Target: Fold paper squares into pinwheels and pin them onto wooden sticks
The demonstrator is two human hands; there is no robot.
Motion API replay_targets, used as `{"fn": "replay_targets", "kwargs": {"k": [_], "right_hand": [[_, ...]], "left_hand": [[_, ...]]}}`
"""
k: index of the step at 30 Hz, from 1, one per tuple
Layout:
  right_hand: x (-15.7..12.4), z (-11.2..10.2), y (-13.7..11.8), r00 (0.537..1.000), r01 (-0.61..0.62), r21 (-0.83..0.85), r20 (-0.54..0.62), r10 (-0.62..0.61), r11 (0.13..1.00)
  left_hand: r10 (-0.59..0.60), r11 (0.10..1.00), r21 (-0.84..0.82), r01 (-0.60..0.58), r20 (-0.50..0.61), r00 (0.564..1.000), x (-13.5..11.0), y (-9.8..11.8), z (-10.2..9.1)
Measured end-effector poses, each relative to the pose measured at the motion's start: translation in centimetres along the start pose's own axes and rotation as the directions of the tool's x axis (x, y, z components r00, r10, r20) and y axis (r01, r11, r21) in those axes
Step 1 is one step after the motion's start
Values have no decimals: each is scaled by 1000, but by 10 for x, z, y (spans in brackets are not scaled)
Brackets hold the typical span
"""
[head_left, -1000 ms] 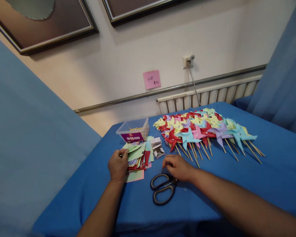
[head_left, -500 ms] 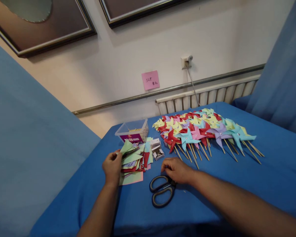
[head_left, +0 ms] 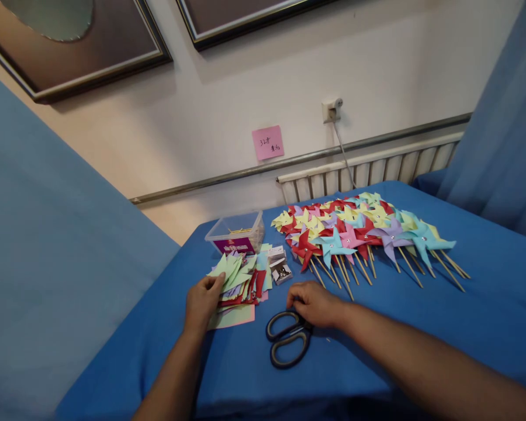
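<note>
A stack of cut paper pieces (head_left: 241, 292) in green, purple, yellow and red lies on the blue-covered table. My left hand (head_left: 203, 303) is at its left edge, thumb and fingers closed on a light green paper piece (head_left: 226, 269) on top. My right hand (head_left: 314, 303) rests on the table with its fingers curled in; whatever they may hold is hidden. Black-handled scissors (head_left: 291, 346) lie just below that hand, their blades covered by it. A small open box of metal fasteners (head_left: 282, 272) sits between the stack and my right hand.
Many finished paper pinwheels (head_left: 348, 237) on wooden sticks cover the table's back right. Behind the stack stands a clear plastic tub (head_left: 241, 225) with thin sticks in it. A radiator (head_left: 377, 169) and a wall socket (head_left: 332, 111) are beyond the table (head_left: 398, 345).
My left hand has moved slightly right and down, and the green paper it had lifted at the edge now lies flatter on the stack. My right hand and the scissors stay put.
</note>
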State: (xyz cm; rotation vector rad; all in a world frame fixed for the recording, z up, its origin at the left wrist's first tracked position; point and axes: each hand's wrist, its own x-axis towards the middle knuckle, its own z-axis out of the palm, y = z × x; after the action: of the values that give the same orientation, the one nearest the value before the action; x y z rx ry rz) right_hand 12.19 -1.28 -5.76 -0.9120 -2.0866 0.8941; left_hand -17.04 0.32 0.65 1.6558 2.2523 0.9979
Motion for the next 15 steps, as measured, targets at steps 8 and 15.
{"fn": "replay_targets", "kwargs": {"k": [8,15], "right_hand": [[1,-1,1,998,-35,-21,55,36,999],[1,-3,-3,997,-40,-24,68,42,999]], "left_hand": [[-10,888,459,-34,92,996,8,25,4],[34,775,616,-141,183,983,10,35,3]]}}
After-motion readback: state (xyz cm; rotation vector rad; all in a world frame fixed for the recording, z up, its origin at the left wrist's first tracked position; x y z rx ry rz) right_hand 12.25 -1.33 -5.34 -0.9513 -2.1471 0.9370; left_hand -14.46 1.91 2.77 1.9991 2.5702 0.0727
